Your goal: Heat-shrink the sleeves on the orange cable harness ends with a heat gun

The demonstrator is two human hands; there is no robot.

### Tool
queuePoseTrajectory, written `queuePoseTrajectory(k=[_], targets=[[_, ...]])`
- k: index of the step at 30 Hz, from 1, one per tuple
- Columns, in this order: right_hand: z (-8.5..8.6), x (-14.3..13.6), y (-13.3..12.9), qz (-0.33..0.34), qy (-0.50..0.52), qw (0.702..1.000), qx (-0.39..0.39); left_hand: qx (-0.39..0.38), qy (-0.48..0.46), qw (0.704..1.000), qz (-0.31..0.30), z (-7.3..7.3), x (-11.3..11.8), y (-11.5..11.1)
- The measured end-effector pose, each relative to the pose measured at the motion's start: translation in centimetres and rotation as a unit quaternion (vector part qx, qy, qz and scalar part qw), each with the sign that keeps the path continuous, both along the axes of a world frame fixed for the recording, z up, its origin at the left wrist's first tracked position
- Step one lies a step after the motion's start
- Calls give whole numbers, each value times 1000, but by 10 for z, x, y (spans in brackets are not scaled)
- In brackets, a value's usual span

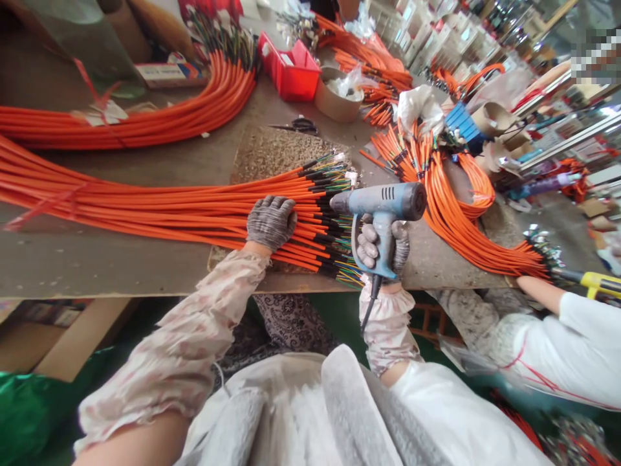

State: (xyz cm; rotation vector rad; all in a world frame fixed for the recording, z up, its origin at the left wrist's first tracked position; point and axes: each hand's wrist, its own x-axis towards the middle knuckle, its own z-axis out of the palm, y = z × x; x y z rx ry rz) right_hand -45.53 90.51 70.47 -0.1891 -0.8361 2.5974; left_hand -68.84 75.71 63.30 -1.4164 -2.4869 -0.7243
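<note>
My right hand (383, 246), in a grey knit glove, is wrapped round the handle of a blue heat gun (383, 204). The gun's dark nozzle points left, over the ends of a fanned-out bundle of orange cables (194, 204). Black sleeves (330, 223) cover the cables near their ends, and thin green, yellow and dark wires stick out beyond. My left hand (272, 223), gloved as well, lies closed on the orange cables just left of the sleeves. Its fingers curl down over them, with the fingertips hidden. A power cord hangs from the gun's handle.
A rough brown board (276, 152) lies under the cable ends, with scissors (305, 125) at its far edge. Behind stand a red bin (294, 71) and a cardboard ring (337, 103). More orange bundles (233, 90) lie around. A co-worker's arm (543, 294) reaches in at right.
</note>
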Motion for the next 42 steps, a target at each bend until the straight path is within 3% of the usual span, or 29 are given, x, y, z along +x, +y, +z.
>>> queuePoseTrajectory(k=[7,17,29,42], targets=[[-6,-5,-7,-9,-4,1000,18,19,-14,1000,10,-2,-1,0],[-8,-13,-23,-89,-72,992,60,20,-13,1000,9,-1,0,0],[-8,-20,-48,-170,-223,954,103,24,-12,1000,16,-3,-1,-1],[-32,-14,-34,-172,-51,977,113,27,2,999,48,-6,-3,1]])
